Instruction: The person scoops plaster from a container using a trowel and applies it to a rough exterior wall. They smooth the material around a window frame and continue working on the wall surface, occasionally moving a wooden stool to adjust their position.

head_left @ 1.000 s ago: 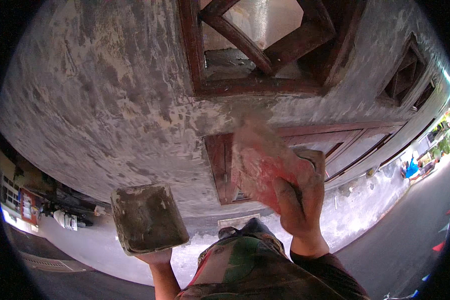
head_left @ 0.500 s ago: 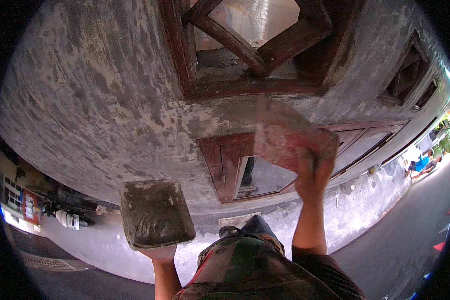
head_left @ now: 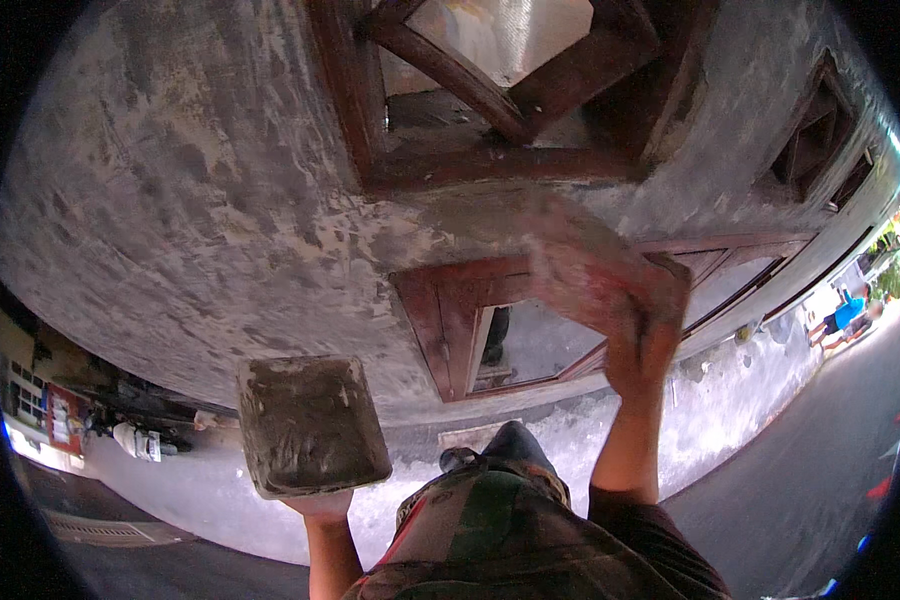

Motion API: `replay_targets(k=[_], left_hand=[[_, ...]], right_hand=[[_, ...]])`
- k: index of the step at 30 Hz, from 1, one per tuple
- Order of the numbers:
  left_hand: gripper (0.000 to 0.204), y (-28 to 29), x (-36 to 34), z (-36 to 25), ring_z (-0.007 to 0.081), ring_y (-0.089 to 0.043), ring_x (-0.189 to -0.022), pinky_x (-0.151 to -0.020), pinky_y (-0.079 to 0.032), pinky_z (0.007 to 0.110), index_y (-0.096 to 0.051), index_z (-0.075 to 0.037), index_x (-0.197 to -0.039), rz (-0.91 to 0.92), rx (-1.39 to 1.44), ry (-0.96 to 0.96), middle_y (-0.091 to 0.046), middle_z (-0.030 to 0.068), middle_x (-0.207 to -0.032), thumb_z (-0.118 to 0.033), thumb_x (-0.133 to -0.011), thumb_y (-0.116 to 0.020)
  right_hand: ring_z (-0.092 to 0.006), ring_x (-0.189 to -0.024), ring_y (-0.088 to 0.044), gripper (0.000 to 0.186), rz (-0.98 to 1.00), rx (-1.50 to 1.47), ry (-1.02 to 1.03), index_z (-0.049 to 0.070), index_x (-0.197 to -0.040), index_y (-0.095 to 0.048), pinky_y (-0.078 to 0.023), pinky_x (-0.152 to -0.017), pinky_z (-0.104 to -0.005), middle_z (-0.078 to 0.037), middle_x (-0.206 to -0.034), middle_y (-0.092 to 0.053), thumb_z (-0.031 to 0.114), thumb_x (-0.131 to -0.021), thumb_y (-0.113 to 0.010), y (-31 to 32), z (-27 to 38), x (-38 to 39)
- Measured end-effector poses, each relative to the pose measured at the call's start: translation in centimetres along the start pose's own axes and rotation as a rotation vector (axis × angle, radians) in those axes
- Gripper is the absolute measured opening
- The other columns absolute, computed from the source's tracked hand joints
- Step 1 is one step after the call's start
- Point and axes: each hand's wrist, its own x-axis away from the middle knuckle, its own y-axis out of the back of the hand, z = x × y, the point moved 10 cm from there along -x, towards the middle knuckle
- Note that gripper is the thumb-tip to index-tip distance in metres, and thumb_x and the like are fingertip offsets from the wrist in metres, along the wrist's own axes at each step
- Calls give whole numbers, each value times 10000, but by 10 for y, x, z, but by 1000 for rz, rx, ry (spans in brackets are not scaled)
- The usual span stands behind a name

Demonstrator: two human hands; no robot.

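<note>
My left hand [head_left: 322, 503] holds up a shallow, rounded-corner rectangular tray [head_left: 315, 427] from below, its fingers mostly hidden underneath. Wet grey mortar [head_left: 305, 440] coats the inside of the tray. Raised at the right, my right hand [head_left: 658, 300] is closed on a flat, reddish, mortar-smeared plastering float [head_left: 580, 265], blurred by motion. The float is at the strip of patchy grey plastered wall [head_left: 450, 222] between the upper brown lattice opening and the framed window below. Whether its face touches the wall cannot be made out.
The brown lattice opening [head_left: 500, 175] juts above, with a brown-framed window [head_left: 440, 335] beneath it. A motorcycle [head_left: 135, 440] stands at far left beside a drain grate [head_left: 100, 527]. Two people [head_left: 845, 318] are far off along the road [head_left: 800, 480] at right.
My right hand and the float have shifted a little to the right along the wall. The tray in my left hand stays nearly in place.
</note>
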Motion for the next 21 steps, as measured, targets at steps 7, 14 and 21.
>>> replay_targets(k=[7,14,21], left_hand=[[800,22,3,3,364,-402,-1439,-1187,-319,592,-409,-149,-1544,21,6,36,-409,116,-1590,-701,-967,-468],[856,30,7,4,383,-389,-1439,-1188,-300,614,-351,-157,-1573,90,4,58,-386,124,-1599,-727,-947,-475],[774,12,10,4,385,-432,-1418,-1172,-337,613,-409,-147,-1545,161,-42,40,-433,128,-1576,-658,-972,-505]], right_hand=[[-327,-1098,-549,252,34,-10,131,1,-1130,-649,-438,-967,-416,-172,-1154,-560,162,-936,-634,-17,19,5],[-308,-1071,-541,276,77,60,113,5,-1125,-655,-432,-965,-403,-153,-1157,-559,208,-939,-663,-5,6,6],[-307,-1041,-559,287,-24,40,65,-1,-1047,-657,-427,-966,-429,-154,-1090,-571,267,-946,-673,16,15,2]])
